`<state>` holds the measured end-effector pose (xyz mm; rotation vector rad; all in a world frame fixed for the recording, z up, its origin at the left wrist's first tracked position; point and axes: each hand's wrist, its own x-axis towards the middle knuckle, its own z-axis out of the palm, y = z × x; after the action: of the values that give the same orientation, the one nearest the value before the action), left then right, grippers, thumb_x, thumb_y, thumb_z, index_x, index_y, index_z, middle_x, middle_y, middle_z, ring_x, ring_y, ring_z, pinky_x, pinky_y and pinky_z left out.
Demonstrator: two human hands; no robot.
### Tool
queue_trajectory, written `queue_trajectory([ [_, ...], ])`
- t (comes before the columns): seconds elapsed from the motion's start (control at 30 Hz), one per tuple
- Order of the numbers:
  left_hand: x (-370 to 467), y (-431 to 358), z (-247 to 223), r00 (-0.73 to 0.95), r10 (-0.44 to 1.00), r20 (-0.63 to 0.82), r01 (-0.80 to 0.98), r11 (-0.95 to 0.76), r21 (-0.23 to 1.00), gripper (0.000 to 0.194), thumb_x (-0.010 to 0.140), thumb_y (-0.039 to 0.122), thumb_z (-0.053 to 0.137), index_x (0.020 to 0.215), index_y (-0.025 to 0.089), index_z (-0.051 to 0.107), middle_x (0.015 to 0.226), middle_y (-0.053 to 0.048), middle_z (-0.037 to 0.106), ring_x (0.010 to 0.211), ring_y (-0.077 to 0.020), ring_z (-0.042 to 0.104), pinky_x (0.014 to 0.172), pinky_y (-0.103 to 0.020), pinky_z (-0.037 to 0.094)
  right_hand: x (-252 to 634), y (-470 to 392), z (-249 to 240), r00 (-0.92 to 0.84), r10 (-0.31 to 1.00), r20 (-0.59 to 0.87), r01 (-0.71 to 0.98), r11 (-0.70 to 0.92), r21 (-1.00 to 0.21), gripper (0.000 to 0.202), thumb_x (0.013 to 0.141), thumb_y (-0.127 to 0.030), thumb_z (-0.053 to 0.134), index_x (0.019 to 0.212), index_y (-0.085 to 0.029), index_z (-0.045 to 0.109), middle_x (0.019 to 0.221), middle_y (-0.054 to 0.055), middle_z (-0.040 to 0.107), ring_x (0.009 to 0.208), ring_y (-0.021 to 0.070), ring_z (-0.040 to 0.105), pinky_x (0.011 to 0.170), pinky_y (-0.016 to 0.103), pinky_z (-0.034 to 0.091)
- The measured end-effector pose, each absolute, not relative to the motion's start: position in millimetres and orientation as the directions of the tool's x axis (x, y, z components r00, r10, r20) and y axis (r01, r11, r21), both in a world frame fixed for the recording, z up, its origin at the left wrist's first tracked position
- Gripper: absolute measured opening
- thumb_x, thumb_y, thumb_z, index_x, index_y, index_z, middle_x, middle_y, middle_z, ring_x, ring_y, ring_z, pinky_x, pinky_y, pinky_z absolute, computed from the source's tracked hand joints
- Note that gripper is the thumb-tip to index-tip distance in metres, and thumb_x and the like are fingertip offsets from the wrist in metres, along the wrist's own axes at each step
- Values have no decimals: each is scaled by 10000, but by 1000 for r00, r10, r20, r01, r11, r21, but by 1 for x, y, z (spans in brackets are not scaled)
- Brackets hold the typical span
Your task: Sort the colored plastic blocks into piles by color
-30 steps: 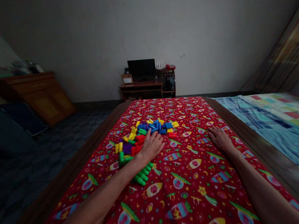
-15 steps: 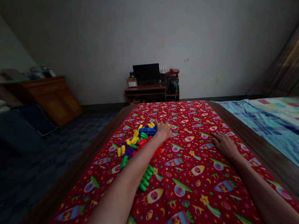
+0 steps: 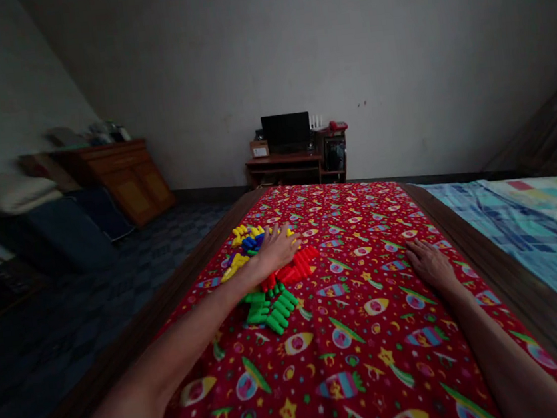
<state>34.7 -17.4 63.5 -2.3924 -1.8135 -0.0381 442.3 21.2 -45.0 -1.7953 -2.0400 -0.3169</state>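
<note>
Colourful plastic pieces lie in a pile on the red patterned cloth (image 3: 339, 323). My left hand (image 3: 279, 248) rests over the pile with its fingers apart, hiding part of it. Red pieces (image 3: 301, 265) lie just right of and below that hand. Green pieces (image 3: 277, 311) are grouped nearest me, under the forearm's right side. Yellow pieces (image 3: 235, 266) and blue pieces (image 3: 251, 241) show to the left of the hand. Away to the right, my right hand (image 3: 432, 265) lies flat on the cloth, fingers spread, holding nothing.
The cloth covers a table with dark wooden edges (image 3: 508, 280). A bed with blue and checked covers (image 3: 527, 227) adjoins on the right. Beyond stand a desk (image 3: 283, 162) with a monitor (image 3: 286, 132), and a wooden cabinet (image 3: 127, 182) at the left.
My left hand has moved left across the pile, uncovering the red pieces. Green pieces now sit closer together. My right hand has stayed on the cloth. The view has turned slightly left.
</note>
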Motion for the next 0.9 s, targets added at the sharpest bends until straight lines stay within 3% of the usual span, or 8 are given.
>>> queue_trajectory([
  [0.07,47,-55,51,501,842,201,865,-489,-109,410,979,358,367,1366,310,493,1528,-46,382,1418,-289,292,1151,-558,162,444,23,-48,-99,895,436,985,150,-84,488,959,-351,318,1248,-111,630,1296,157,614,1248,285,527,1077,430,386],
  [0.17,59,-99,27,735,660,157,677,-730,-98,437,984,431,359,1408,351,429,1514,-1,412,1432,-238,275,1172,-520,117,446,24,-50,-118,891,439,984,165,-70,479,956,-335,317,1251,-121,628,1307,156,606,1256,282,520,1073,438,388],
  [0.47,10,-55,23,706,683,185,707,-671,-224,390,977,328,410,1349,292,522,1422,-21,531,1409,-237,326,1175,-525,83,444,24,-48,-90,893,442,980,159,-121,467,934,-333,342,1230,-129,640,1294,157,615,1236,290,540,1064,453,396],
  [0.57,-2,-45,32,672,712,203,740,-639,-211,374,977,341,409,1324,309,545,1419,-17,535,1394,-232,355,1174,-531,89,445,21,-45,-102,889,445,972,185,-147,478,926,-344,338,1208,-117,649,1276,172,621,1218,301,550,1046,458,409],
  [0.67,-24,-42,45,544,777,316,829,-556,-61,430,999,403,303,1368,299,497,1457,-13,493,1396,-215,351,1183,-499,114,436,12,-34,-61,887,457,945,199,-260,484,913,-377,355,1180,-110,658,1156,195,671,1093,312,623,939,463,481],
  [0.77,-63,-27,55,170,894,415,908,-306,287,554,994,448,156,1393,226,470,1481,-36,460,1408,-212,330,1196,-438,134,402,1,-18,-27,884,467,855,263,-447,516,897,-438,407,1235,-114,623,1052,176,708,952,297,675,852,440,520],
  [0.8,-78,-19,57,18,920,393,891,-193,412,592,983,468,141,1391,193,469,1490,-50,446,1418,-219,312,1199,-415,130,383,-1,-12,-66,880,470,808,324,-493,525,895,-455,422,1262,-129,607,1063,164,709,948,288,676,853,431,520],
  [0.9,-109,9,51,-132,947,294,851,-44,523,712,948,525,130,1394,61,436,1496,-164,411,1421,-291,302,1179,-441,185,310,5,4,-270,847,458,644,512,-569,519,912,-480,424,1315,-190,572,1192,135,668,1097,270,625,925,413,491],
])
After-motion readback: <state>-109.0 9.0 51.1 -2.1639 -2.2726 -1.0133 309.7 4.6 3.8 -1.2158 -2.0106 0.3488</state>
